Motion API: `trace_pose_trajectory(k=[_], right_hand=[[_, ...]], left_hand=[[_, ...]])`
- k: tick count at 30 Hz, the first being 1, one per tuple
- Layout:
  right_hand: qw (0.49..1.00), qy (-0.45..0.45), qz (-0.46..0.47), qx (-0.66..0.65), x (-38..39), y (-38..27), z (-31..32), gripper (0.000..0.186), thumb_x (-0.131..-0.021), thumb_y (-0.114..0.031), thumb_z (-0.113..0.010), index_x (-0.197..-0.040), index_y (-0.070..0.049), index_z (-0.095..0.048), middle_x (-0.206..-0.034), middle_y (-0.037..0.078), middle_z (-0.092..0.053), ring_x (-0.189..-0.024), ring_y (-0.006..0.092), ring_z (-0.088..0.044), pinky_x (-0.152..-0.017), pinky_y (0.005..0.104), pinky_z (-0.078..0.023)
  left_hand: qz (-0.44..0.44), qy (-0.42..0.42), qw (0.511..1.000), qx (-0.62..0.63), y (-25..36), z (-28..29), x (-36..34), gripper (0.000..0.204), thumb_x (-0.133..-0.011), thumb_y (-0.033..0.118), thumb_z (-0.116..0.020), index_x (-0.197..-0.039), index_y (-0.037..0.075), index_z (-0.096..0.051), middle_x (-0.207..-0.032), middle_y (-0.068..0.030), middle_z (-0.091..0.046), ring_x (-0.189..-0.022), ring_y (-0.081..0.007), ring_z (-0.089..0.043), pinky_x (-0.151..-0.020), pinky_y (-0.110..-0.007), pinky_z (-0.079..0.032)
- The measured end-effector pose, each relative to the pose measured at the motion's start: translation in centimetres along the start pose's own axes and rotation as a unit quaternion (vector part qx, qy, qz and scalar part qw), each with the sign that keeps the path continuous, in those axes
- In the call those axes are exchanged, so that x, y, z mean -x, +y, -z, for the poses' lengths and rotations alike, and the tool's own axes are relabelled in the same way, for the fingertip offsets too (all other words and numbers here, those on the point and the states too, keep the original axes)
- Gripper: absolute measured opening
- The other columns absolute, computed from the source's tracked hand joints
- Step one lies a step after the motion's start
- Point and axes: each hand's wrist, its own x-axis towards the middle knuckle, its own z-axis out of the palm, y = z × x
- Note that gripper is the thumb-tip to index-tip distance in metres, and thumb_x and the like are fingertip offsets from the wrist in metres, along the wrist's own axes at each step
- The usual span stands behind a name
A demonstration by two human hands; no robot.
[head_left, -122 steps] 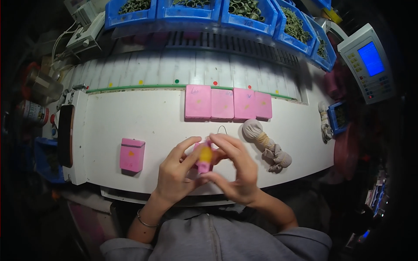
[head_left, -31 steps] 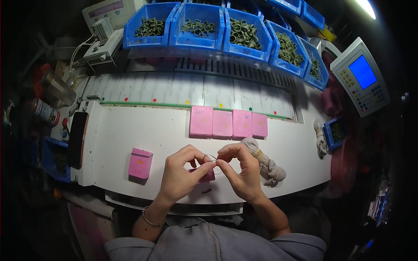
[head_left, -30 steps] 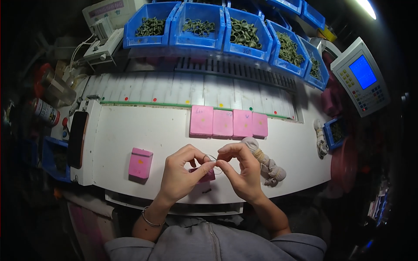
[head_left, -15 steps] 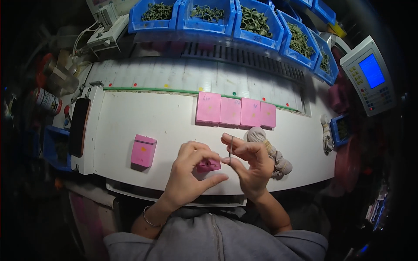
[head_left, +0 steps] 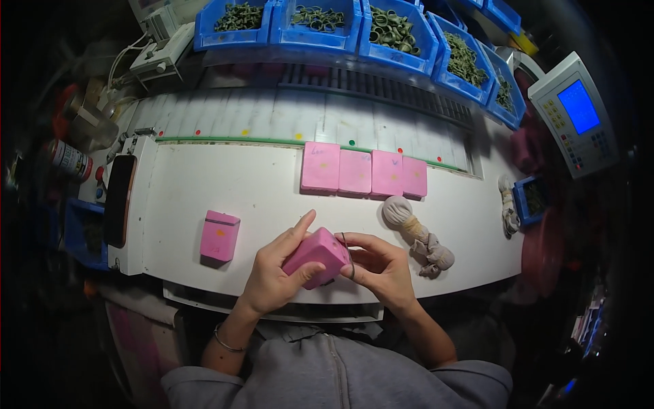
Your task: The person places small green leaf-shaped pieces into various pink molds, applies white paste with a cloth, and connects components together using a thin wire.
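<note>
My left hand (head_left: 270, 276) grips a pink block (head_left: 315, 258), tilted and lifted just over the white table, thumb on its near face and fingers on the far side. Small dark holes show on its right end. Between the thumb and fingertips of my right hand (head_left: 383, 267) a thin dark band (head_left: 349, 253), like a rubber band, is held stretched at that end; I cannot tell whether it is round the block. Another pink block (head_left: 218, 240) with a dark band across its top end lies to the left. A tied beige cloth bundle (head_left: 415, 232) lies beyond my right hand.
Several pink blocks (head_left: 355, 172) stand in a row at the back of the white table (head_left: 204, 177). Behind them are a strip with coloured dots and blue bins (head_left: 398, 51) of green rings. A control panel (head_left: 575, 116) stands right, a dark phone-like slab (head_left: 120, 201) left.
My left hand has taken up the pink block that lay on the table behind it. My right hand has brought the stretched band to the block's end. The view has shifted slightly.
</note>
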Motion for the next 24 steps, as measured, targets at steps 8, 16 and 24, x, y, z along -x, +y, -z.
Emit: trace_pose_trajectory(k=[8,16,24], right_hand=[[0.982,-0.044,0.076,0.166,-0.9,-0.5,0.5,0.034,-0.075,-0.008,-0.072,-0.105,0.003,-0.06,-0.093,0.007,-0.061,-0.086,0.0139,-0.06,-0.079,0.0271,-0.049],[0.975,-0.061,0.044,0.208,-1.3,-1.4,0.6,0.034,-0.073,-0.011,-0.074,-0.101,0.004,-0.06,-0.091,0.008,-0.062,-0.083,0.0145,-0.06,-0.078,0.0272,-0.049],[0.969,-0.073,0.031,0.236,-2.1,-1.5,0.7,0.033,-0.073,-0.011,-0.073,-0.101,0.002,-0.06,-0.093,0.008,-0.061,-0.084,0.0152,-0.06,-0.079,0.0275,-0.048]], left_hand=[[-0.061,-0.084,0.99,-0.098,1.9,0.5,-0.6,0.079,-0.073,0.02,-0.074,-0.137,0.0,-0.032,-0.092,-0.0162,-0.059,-0.081,-0.0248,-0.06,-0.075,-0.031,-0.047],[-0.073,-0.134,0.979,-0.138,2.6,0.8,-1.1,0.078,-0.073,0.015,-0.073,-0.137,0.0,-0.03,-0.089,-0.0158,-0.057,-0.077,-0.0265,-0.058,-0.07,-0.034,-0.047],[-0.066,-0.128,0.983,-0.114,1.9,0.8,-1.5,0.076,-0.073,0.017,-0.073,-0.135,0.0,-0.033,-0.094,-0.0176,-0.058,-0.08,-0.0279,-0.06,-0.072,-0.033,-0.048]])
